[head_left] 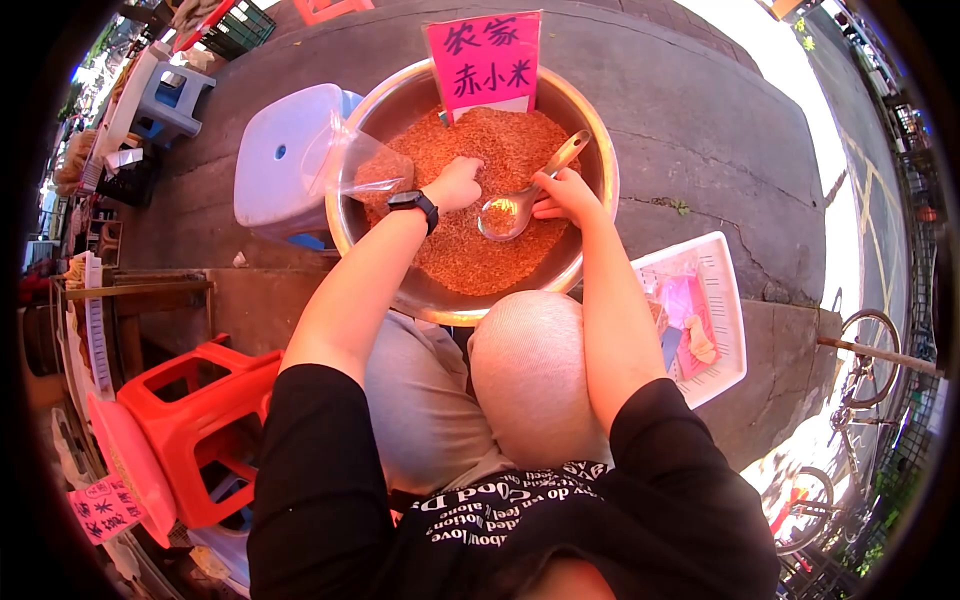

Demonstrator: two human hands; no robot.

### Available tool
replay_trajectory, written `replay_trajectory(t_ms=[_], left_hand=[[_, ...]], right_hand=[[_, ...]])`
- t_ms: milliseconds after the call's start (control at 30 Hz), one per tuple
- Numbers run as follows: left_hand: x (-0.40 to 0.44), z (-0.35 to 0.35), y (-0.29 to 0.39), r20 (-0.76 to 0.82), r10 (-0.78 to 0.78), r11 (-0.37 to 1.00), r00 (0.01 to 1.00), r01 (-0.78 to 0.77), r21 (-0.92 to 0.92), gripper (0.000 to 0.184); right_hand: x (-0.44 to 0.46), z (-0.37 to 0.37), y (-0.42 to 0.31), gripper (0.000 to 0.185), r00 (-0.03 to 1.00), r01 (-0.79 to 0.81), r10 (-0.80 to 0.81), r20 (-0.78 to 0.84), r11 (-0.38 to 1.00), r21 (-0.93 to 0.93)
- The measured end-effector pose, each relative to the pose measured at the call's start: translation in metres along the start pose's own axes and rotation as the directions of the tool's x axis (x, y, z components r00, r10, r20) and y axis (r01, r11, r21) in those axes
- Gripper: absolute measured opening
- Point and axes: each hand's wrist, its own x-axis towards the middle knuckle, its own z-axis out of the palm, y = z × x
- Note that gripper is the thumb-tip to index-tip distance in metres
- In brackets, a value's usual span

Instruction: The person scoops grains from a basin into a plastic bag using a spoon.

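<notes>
A wide metal basin (603, 160) full of reddish-brown grain (480, 265) stands in front of my knees. My right hand (570, 197) grips a metal ladle (566, 150) by its handle, and some grain lies in the ladle's bowl. Over the grain, left of the ladle, my left hand (457, 185) is curled with its fingers together; whether anything is in them is hidden. A clear plastic bag (350, 165) with grain in it rests at the basin's left side, beside my left wrist. A pink handwritten sign (485, 60) stands upright at the far rim.
A pale blue-white stool (275, 160) stands left of the basin. To the right is a white plastic basket (735, 300) with pink packets and other items. Red stools (200, 420) stand at my left, and bicycles (870, 350) are at the far right.
</notes>
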Motion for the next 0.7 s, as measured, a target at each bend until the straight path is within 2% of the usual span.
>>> replay_trajectory(t_ms=[67, 167, 200, 233, 300, 400, 433, 500, 567, 600, 700], left_hand=[[-0.003, -0.004, 0.005, 0.242, -0.115, 0.980, 0.964, 0.150, -0.134, 0.024], [0.002, -0.016, 0.025, 0.374, -0.207, 0.859, 0.904, 0.351, -0.373, 0.018], [0.002, -0.013, 0.025, 0.184, -0.107, 0.945, 0.977, 0.158, -0.287, 0.021], [0.004, -0.006, 0.016, 0.047, -0.062, 0.979, 0.997, 0.070, -0.191, 0.021], [0.007, 0.006, 0.001, -0.208, 0.074, 0.997, 0.975, -0.068, 0.037, 0.022], [0.003, 0.004, 0.002, 0.117, -0.121, 0.978, 0.986, 0.139, -0.154, 0.025], [0.004, -0.004, 0.013, 0.248, -0.199, 0.939, 0.948, 0.257, -0.229, 0.026], [0.007, -0.018, 0.032, 0.511, -0.297, 0.806, 0.806, 0.499, -0.318, 0.030], [0.010, -0.003, 0.019, 0.152, -0.183, 0.928, 0.971, 0.221, -0.299, 0.031], [0.012, 0.005, 0.010, -0.033, -0.095, 0.966, 0.995, 0.084, -0.245, 0.032], [0.020, 0.016, -0.011, -0.050, 0.012, 0.999, 0.999, -0.014, -0.036, 0.030]], right_hand=[[0.000, 0.000, 0.000, 0.031, 1.000, -0.014, 0.014, 0.007, 1.000, 0.002], [0.000, -0.001, -0.002, 0.029, 0.999, -0.037, 0.037, 0.027, 0.999, 0.006], [0.000, -0.002, -0.002, 0.029, 0.999, -0.032, 0.031, 0.031, 0.999, 0.004], [-0.001, -0.002, -0.002, 0.029, 0.999, -0.025, 0.025, 0.035, 1.000, 0.003], [0.000, -0.002, -0.001, 0.029, 0.999, -0.019, 0.019, 0.041, 1.000, 0.004], [0.002, -0.002, -0.001, 0.029, 0.999, -0.022, 0.021, 0.039, 1.000, 0.002], [0.000, -0.002, -0.002, 0.029, 0.999, -0.024, 0.024, 0.035, 1.000, -0.001], [-0.001, -0.002, -0.004, 0.029, 0.999, -0.030, 0.030, 0.031, 1.000, -0.007], [-0.002, -0.001, -0.005, 0.029, 0.999, -0.038, 0.038, 0.033, 0.999, -0.012], [-0.002, -0.001, -0.005, 0.029, 0.999, -0.035, 0.036, 0.032, 0.999, -0.009], [-0.003, 0.000, -0.006, 0.029, 0.999, -0.028, 0.028, 0.031, 1.000, -0.004]])
